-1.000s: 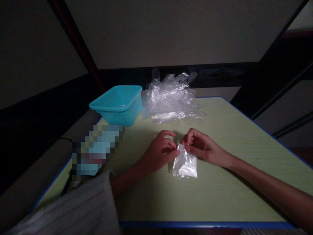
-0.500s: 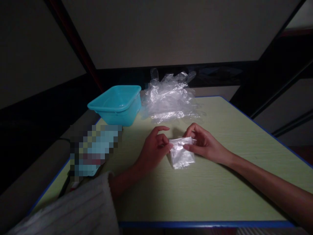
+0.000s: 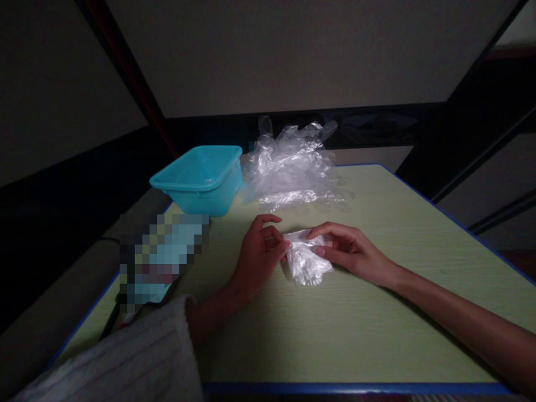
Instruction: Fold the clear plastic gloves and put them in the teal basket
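Between my hands is a folded, crinkled disposable plastic glove, thin, clear and shiny, just above the table. My left hand pinches its upper left corner between thumb and fingers, the index finger curved free above. At the other side my right hand grips its upper right edge, thumb in front and index finger lying over the top fold. The lower part of the glove hangs loose and bunched. Farther back lies a heaped pile of clear plastic gloves, some with finger shapes sticking out.
A turquoise plastic basin stands at the back left, beside the glove pile. A pixelated flat object lies on the left side of the table. The pale table has a blue edge; a wall panel rises behind it.
My right index finger has come over the top of the glove from behind. The glove has become more crumpled and its lower part narrower. My left hand has shifted slightly left.
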The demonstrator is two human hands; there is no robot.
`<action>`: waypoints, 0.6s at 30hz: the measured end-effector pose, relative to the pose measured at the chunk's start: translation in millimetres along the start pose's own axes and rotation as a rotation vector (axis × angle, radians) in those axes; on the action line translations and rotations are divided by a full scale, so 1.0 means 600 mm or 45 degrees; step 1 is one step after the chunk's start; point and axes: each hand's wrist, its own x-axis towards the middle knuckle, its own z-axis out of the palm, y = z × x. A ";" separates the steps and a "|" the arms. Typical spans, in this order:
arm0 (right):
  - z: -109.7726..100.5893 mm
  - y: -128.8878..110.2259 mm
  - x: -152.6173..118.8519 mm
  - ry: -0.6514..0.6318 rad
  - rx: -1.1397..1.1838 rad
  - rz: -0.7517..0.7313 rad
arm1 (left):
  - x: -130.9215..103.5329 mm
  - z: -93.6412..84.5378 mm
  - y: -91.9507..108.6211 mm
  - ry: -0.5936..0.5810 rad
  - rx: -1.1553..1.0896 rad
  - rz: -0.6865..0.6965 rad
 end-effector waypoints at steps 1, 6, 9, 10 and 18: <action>0.000 0.000 0.000 -0.028 -0.009 0.023 | 0.000 0.000 -0.001 0.000 -0.002 -0.002; 0.003 0.004 -0.003 -0.061 0.033 0.125 | 0.001 0.000 -0.001 0.003 -0.010 -0.004; 0.003 0.007 -0.004 -0.034 0.070 0.125 | 0.002 0.001 0.000 0.025 -0.004 -0.023; 0.003 0.008 -0.004 -0.033 0.081 0.114 | 0.002 0.001 0.000 0.032 -0.004 -0.031; 0.006 0.007 -0.007 -0.071 0.114 0.037 | 0.004 -0.001 -0.001 -0.015 -0.020 -0.077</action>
